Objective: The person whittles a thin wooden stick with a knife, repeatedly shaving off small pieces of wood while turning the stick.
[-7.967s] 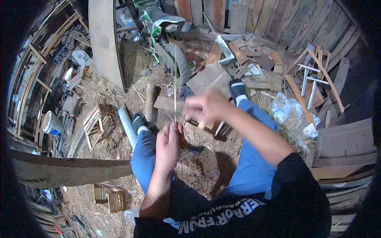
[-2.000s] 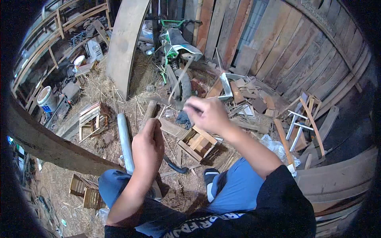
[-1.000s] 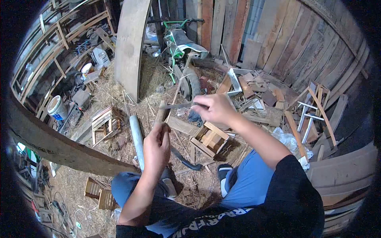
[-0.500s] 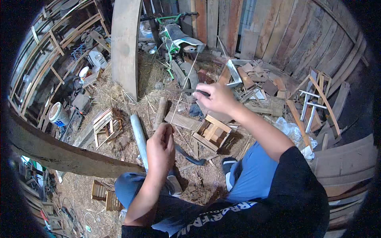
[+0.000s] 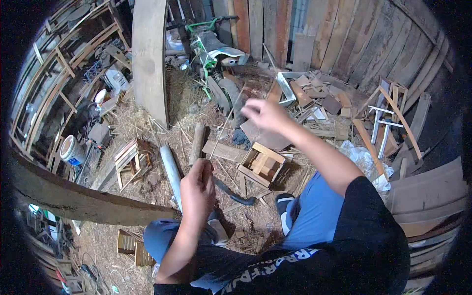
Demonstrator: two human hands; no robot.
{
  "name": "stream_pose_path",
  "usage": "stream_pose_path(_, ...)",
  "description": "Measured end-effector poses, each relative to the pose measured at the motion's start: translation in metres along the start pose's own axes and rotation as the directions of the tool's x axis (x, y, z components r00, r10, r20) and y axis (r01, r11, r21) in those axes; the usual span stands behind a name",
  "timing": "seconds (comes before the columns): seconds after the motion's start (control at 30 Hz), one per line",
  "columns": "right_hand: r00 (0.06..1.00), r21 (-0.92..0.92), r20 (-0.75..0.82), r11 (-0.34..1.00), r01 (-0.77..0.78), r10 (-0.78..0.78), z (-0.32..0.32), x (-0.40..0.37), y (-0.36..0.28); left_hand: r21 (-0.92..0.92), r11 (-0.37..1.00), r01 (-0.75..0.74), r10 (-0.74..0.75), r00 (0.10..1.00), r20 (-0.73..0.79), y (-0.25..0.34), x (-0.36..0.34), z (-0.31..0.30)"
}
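Note:
My left hand (image 5: 198,189) is closed, thumb against fingers, low in the middle of the view. From its pinch a thin wooden stick (image 5: 222,132) slants up and away to the right. My right hand (image 5: 268,117) is raised beyond it, fingers curled and blurred by motion. The dark-handled knife seen in it earlier is now hidden or smeared, so its blade does not show. Below the right hand an open wooden box (image 5: 261,164) lies on the straw-covered floor. A short round log (image 5: 197,142) and a grey pipe (image 5: 170,172) lie beyond my left hand.
A wooden beam (image 5: 88,201) crosses at left, close to my knee. A tall board (image 5: 149,64) stands behind. A green-and-white motorbike (image 5: 216,51) is at the back; scrap wood (image 5: 319,96) is piled right. A white bucket (image 5: 73,150) stands left.
My right hand has shifted slightly right and turned, and the knife no longer shows clearly. My left hand has dropped a little; the stick's upper part now appears shorter. The view has tilted slightly.

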State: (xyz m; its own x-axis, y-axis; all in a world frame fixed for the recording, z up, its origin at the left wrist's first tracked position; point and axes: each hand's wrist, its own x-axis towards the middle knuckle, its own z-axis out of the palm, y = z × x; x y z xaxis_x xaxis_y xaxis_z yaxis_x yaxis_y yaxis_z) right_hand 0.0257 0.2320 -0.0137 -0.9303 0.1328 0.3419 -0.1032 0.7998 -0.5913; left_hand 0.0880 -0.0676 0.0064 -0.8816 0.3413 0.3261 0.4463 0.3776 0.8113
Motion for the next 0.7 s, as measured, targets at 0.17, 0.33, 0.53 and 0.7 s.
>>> stream_pose_path(0.17,0.981,0.638,0.011,0.754,-0.155,0.193,-0.002,0.017,0.039,0.008,1.0,-0.024,0.024,0.999,0.032,-0.001,0.001,0.002)
stream_pose_path(0.33,0.916,0.826,0.341,0.396,-0.4,0.213,-0.001,-0.01,-0.013,0.055,0.998,-0.02,0.015,0.996,0.088,-0.002,0.0,0.009)
stream_pose_path(0.53,0.932,0.903,0.309,0.249,-0.35,0.19,0.001,-0.012,-0.023,0.045,0.999,-0.023,0.017,0.992,0.127,-0.009,-0.002,0.021)
stream_pose_path(0.7,0.944,0.892,0.275,0.319,-0.32,0.18,0.001,-0.015,-0.034,-0.177,0.959,0.221,-0.16,0.939,0.304,0.001,0.005,0.018)
